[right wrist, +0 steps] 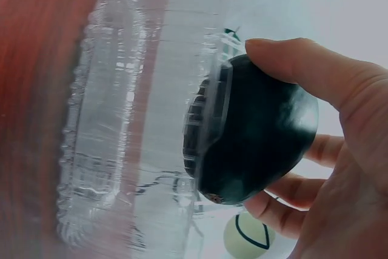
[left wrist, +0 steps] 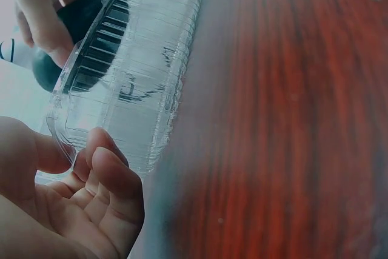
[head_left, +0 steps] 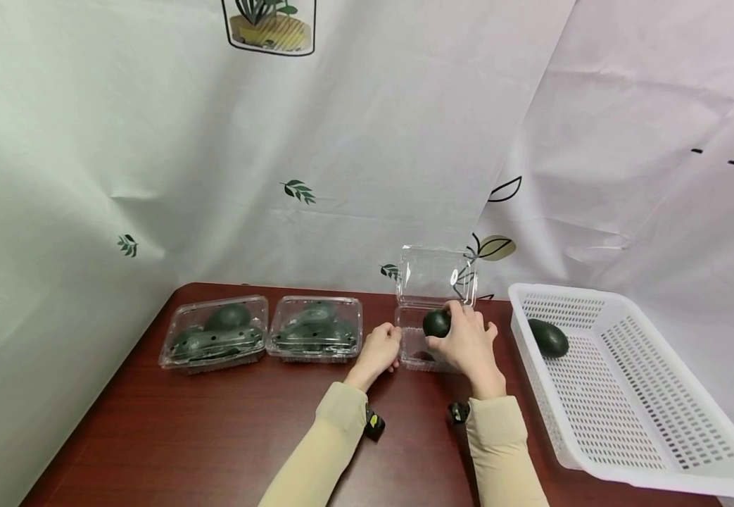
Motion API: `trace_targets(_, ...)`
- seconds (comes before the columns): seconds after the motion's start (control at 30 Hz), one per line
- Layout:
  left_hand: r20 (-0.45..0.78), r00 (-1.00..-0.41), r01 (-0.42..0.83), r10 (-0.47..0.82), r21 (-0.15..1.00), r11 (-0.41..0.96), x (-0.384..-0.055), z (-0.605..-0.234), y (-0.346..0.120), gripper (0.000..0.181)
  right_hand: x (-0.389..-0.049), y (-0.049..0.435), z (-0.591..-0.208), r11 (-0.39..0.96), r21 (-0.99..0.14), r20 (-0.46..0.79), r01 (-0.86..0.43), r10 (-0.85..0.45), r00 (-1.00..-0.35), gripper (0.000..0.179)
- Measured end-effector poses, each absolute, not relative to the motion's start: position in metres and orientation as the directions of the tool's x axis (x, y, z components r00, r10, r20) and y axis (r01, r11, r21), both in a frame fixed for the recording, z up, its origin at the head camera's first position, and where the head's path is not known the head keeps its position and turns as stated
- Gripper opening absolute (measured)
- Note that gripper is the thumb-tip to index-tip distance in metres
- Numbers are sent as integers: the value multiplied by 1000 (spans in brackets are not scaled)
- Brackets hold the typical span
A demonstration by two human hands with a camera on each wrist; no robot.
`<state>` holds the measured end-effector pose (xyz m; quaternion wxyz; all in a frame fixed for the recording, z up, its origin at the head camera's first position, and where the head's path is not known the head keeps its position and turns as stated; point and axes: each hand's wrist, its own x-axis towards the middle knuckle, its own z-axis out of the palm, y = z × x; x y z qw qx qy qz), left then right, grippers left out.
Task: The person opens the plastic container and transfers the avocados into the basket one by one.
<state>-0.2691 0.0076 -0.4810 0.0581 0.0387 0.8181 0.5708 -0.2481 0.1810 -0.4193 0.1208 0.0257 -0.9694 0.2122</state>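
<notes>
My right hand (head_left: 470, 346) grips a dark green avocado (head_left: 436, 323) between thumb and fingers, at the opening of a clear plastic clamshell box (head_left: 412, 362). In the right wrist view the avocado (right wrist: 260, 131) is partly behind the box wall (right wrist: 163, 113), its lower part within the rim. The box's hinged lid (head_left: 426, 274) stands raised at the back. At the box's left side is my left hand (head_left: 381, 349); the left wrist view shows its thumb and fingers pinching the rim (left wrist: 63, 144).
Two closed clamshell boxes with avocados stand to the left, one box (head_left: 316, 329) near my left hand and another box (head_left: 214, 334) farther out. On the right, a white slotted basket (head_left: 540, 384) holds one avocado (head_left: 549, 338). A white patterned sheet (head_left: 354, 141) hangs behind the table.
</notes>
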Motion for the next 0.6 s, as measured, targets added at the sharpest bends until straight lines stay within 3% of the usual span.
trace_targets(0.6,-67,-988,-18,136,942,336,-268,-480,7,29,-238,184,-396,890,-430,349,-153,7,-937,68)
